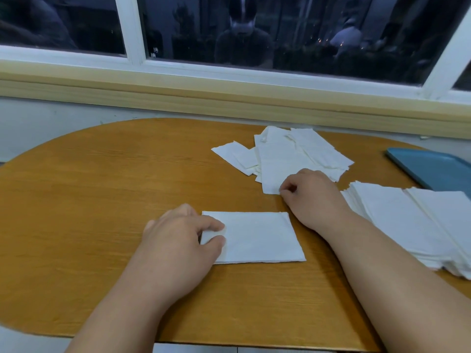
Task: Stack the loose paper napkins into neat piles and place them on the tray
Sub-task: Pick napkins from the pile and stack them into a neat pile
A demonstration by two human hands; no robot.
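Right hand (313, 197) is pinching the near corner of the top napkin (272, 174) in the loose heap (285, 154) at the back of the table, thumb and finger closed on it. Left hand (178, 238) lies on the left edge of the flat napkin (260, 238) right in front, thumb and forefinger pressing it down, not gripping afaict. Big pile (407, 220) sits to the right, just beside the right forearm. The blue tray (433, 166) is past it at the far right edge (mostly cut off, no napkins on the bit I can see).

What could go wrong imo: this is thin, soft tissue-type paper, so a corner pinch can grab two sheets or drag the neighbours along w/ it, and a quick pull could tear or crease it. The forearm could also brush the big pile, whose edges are fanned out and ragged. Table (102, 187) is smooth wood-look stuff, so sheets prob slide easy. Napkins are white folded rectangles w/ rough-cut edges.
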